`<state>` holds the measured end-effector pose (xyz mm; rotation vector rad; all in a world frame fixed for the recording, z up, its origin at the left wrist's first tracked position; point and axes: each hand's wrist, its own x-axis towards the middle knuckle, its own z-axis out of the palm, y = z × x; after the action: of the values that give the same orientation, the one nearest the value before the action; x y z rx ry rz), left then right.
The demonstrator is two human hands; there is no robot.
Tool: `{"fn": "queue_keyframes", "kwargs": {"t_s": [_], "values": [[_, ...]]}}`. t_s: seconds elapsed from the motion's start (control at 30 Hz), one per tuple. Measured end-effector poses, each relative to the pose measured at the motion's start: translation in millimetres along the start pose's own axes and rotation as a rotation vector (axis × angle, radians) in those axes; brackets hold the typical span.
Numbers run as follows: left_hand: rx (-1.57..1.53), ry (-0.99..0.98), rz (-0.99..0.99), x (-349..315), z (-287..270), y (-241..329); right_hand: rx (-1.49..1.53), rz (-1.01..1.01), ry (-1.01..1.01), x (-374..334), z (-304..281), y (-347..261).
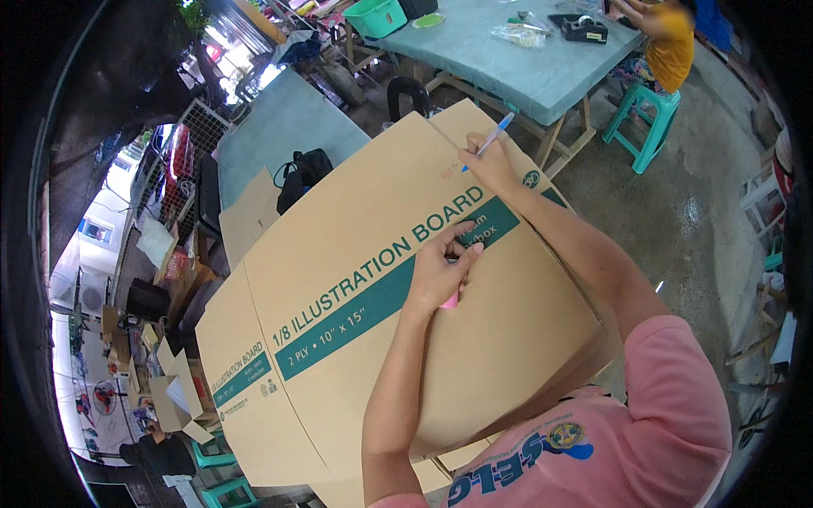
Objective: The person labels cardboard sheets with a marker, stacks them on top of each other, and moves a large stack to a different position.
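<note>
A large flattened brown cardboard box [339, 212] with green printing and a green band lies in front of me. My right hand [493, 165] grips a blue pen [501, 127]. The pen's lower end meets the cardboard near its far right corner, beside a faint reddish mark [450, 170]. My left hand [440, 269] rests on the green band with its fingers curled. A small pink object [450, 300] shows under that palm; most of it is hidden, so its kind cannot be made out.
Beyond the board stands a grey-blue table [500, 63] with a green basin [375, 17] and a black tape dispenser [579, 29]. A person in yellow [669, 42] sits there on a green stool [645, 123]. A black bag [305, 176] lies at the board's left edge.
</note>
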<state>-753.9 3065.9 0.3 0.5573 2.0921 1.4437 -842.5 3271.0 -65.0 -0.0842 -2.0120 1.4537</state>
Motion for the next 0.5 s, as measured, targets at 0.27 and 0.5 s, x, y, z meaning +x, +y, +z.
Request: {"fn": "queue_keyframes", "kwargs": {"t_s": [0.27,0.5], "values": [[-0.013,0.002,-0.017,-0.2,-0.4,-0.2,-0.046,-0.008,-0.019,1.8,1.4,5.3],[-0.048,0.0,-0.037,0.7,-0.5,1.0,-0.029,0.0,0.033,1.1,-0.3,5.1]]}}
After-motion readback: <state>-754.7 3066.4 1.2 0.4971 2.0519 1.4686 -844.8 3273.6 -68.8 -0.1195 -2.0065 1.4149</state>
